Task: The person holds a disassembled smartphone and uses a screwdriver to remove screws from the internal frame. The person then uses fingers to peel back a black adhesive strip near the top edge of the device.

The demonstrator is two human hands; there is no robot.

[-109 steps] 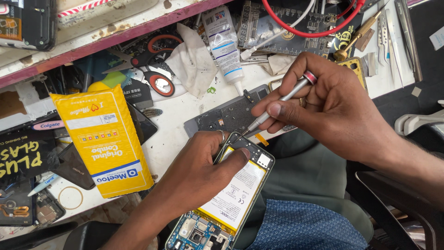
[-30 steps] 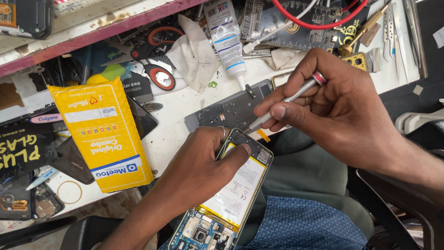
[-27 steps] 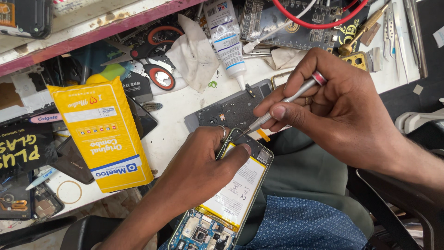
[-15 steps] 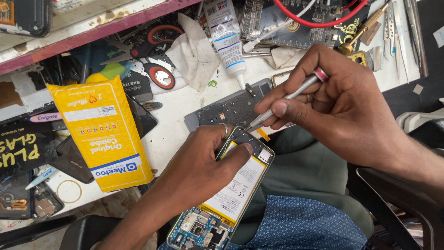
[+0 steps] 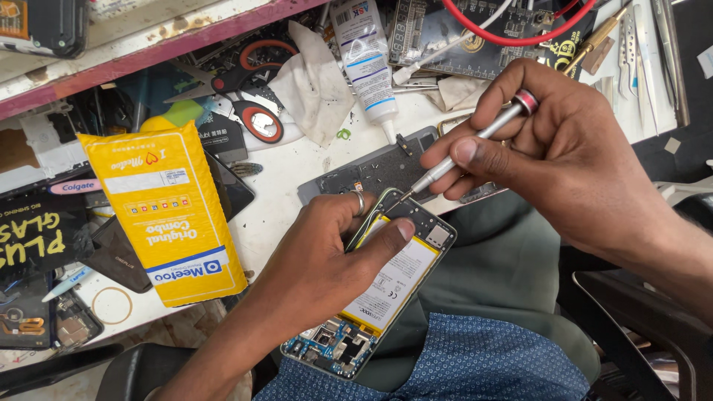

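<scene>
Yellow battery fills opened phone (image 5: 379,286), propped over lap at bench edge. Left hand (image 5: 327,256) clamps upper edges, thumb across frame. Right hand (image 5: 564,156) pinches slim screwdriver (image 5: 464,152), tip at top corner. Likely light, stiff, fragile: hold by frame, off exposed boards.

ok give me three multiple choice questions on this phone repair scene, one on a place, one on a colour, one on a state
1. Where does the tip of the screwdriver touch the opened phone?
A. its top edge
B. the circuit-board end near the person
C. the middle of the battery

2. What colour is the padded packet on the bench?
A. blue
B. yellow
C. white

3. What state is the phone in?
A. back cover off
B. fully closed
C. snapped in two

Answers:
1 A, the tip meets the far end by the left hand.
2 B, the packet is yellow with a blue band.
3 A, the battery and circuit board lie bare while the right hand holds the screwdriver.
</scene>
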